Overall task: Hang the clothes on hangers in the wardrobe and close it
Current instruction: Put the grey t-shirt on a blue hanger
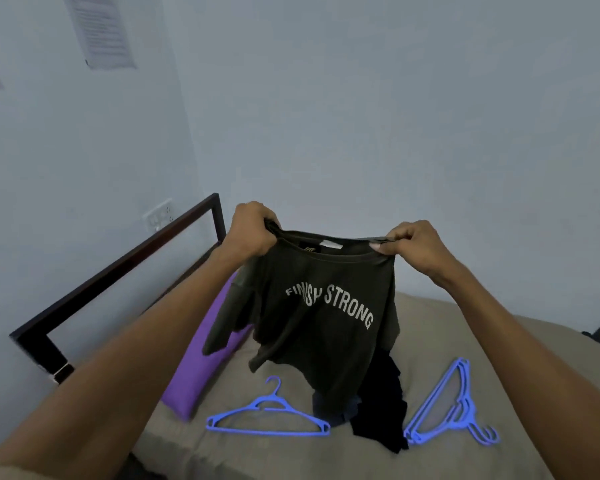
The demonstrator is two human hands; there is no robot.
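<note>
Both forearms enter from the near edge and extend toward the far wall. Left hand [253,233] grips the left shoulder of a dark T-shirt [323,306], fingers curled around the fabric. Right hand [413,240] pinches the right shoulder, thumb pressed on the collar seam. T-shirt hangs in the air between the two hands, above the bed [465,327], with the print "FINISH STRONG" facing the camera. On the bed below it lies a pile of dark clothes [378,410], partly hidden by the shirt. Single blue hanger [267,415] lies flat just left of the pile. At right lies a stack of blue hangers [451,407], apparently three or four. Purple pillow [201,362] rests at left, beside the dark bed frame [118,268].
</note>
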